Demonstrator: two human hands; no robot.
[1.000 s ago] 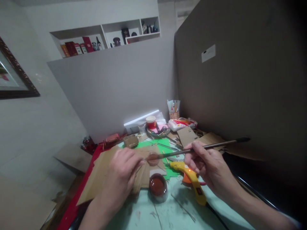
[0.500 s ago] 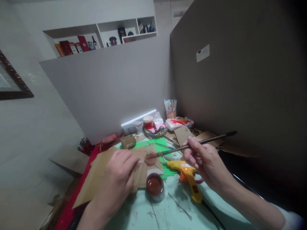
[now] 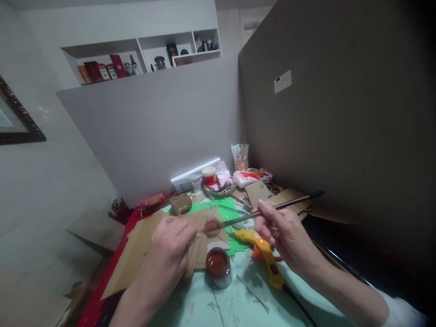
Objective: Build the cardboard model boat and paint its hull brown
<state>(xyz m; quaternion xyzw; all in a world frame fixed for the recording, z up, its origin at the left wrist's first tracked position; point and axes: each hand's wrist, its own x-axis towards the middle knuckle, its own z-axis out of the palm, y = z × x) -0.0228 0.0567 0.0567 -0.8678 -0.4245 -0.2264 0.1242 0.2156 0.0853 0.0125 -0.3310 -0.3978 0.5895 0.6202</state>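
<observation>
My right hand [image 3: 284, 234] is closed round a long dark paintbrush [image 3: 289, 205]. The brush tip rests on a small round piece [image 3: 211, 227] with reddish-brown paint on it. My left hand [image 3: 170, 254] pinches that small piece at its left edge, over sheets of brown cardboard [image 3: 136, 254]. Just below the piece stands an open jar of reddish-brown paint [image 3: 217, 268] on the pale green table [image 3: 238, 309].
A yellow glue gun [image 3: 264, 256] with a lit orange lamp lies right of the jar. Green paper [image 3: 221, 206], a small cardboard box [image 3: 180, 203], a red-lidded tub [image 3: 209, 175], a cup of sticks [image 3: 240, 159] and a large grey board [image 3: 340, 113] at the right crowd the back.
The view has drifted a little leftward. Both hands keep their hold, and the brush tip stays on the small round piece, which now looks more covered in paint.
</observation>
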